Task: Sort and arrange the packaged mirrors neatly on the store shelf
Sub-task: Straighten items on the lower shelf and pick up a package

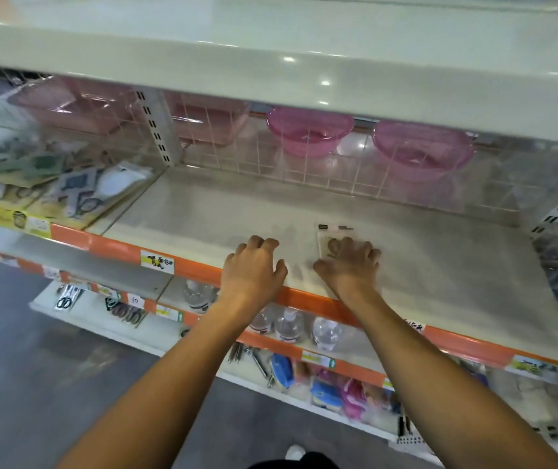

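Hands flat on shelf (pixel 406 265): right hand (pixel 352 265) presses packaged mirror (pixel 330 240), left hand (pixel 254 265) (fingers spread) empty beside it.

Packaged mirror (pixel 330 243) flat on shelf (pixel 440 265), under right hand (pixel 350 265); left hand (pixel 254 265) just left; bowls (pixel 423 150) far behind wire grid (pixel 304 164).

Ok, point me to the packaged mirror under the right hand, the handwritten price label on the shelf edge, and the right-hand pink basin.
packaged mirror (pixel 330 236), head view, clear upper part of the packet.
handwritten price label (pixel 157 262), head view, centre of the white tag.
right-hand pink basin (pixel 423 152), head view, its front wall.
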A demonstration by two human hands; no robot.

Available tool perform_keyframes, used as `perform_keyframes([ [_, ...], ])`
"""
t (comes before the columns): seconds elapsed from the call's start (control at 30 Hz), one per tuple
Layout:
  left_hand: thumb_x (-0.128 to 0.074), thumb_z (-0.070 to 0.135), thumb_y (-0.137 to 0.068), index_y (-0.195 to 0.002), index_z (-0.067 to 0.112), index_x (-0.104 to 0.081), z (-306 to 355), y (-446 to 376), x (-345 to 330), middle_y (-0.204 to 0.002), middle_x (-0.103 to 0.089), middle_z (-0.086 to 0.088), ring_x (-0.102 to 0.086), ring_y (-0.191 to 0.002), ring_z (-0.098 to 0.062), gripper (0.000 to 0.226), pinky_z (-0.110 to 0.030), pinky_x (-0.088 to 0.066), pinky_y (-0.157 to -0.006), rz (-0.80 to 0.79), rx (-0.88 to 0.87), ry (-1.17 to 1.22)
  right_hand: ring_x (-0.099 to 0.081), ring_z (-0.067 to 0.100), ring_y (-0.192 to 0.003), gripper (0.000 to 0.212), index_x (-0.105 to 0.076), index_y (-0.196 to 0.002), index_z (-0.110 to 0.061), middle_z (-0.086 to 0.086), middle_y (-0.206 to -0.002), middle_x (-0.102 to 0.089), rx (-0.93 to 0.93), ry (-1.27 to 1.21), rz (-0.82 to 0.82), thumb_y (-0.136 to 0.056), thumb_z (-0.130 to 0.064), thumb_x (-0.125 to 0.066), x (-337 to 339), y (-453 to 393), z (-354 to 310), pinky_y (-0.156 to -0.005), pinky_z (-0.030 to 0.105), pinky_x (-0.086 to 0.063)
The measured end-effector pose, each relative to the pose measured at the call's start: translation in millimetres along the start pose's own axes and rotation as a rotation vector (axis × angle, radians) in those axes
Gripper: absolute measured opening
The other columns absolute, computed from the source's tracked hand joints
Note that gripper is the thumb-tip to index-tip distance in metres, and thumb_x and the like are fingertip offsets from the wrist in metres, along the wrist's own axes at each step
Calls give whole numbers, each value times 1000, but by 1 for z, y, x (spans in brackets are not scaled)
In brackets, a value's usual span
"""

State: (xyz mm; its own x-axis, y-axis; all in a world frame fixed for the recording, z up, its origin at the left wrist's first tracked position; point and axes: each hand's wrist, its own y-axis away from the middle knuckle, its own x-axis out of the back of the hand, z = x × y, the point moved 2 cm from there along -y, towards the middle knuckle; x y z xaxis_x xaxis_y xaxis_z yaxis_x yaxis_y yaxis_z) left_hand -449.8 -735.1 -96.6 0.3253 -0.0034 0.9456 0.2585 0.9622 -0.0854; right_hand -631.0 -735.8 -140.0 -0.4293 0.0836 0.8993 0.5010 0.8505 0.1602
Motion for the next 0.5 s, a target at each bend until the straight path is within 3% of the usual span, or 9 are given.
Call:
perform_keyframes([
  [0.13,-48,38,-93,-134,24,-50,-32,5,15,-133,-53,-1,-53,-116,-24,43,-39,-46,-93,65,81,-16,-36,38,-119,65,-47,-127,-13,18,-128,-46,116,-67,-2,-73,-46,-64,-12,5,-36,-99,41,-35],
  [0.3,-52,34,-91,-128,20,-56,-92,31,40,-125,-58,-5,-59,-107,-29,40,-40,-48,-83,162,249,-20,-45,37,-106,66,-53,-121,-11,15,-114,-52,401,-88,29,-67,-47,-67,-33,29,-104,-90,39,-37],
  [0.5,-52,34,-90,-125,18,-56,-159,74,65,-121,-58,-5,-57,-107,-28,39,-39,-48,-79,209,420,-68,-50,37,-107,79,-50,-128,-14,15,-121,-52,558,-116,-136,-68,-59,-73,-68,63,-168,-92,41,-41],
])
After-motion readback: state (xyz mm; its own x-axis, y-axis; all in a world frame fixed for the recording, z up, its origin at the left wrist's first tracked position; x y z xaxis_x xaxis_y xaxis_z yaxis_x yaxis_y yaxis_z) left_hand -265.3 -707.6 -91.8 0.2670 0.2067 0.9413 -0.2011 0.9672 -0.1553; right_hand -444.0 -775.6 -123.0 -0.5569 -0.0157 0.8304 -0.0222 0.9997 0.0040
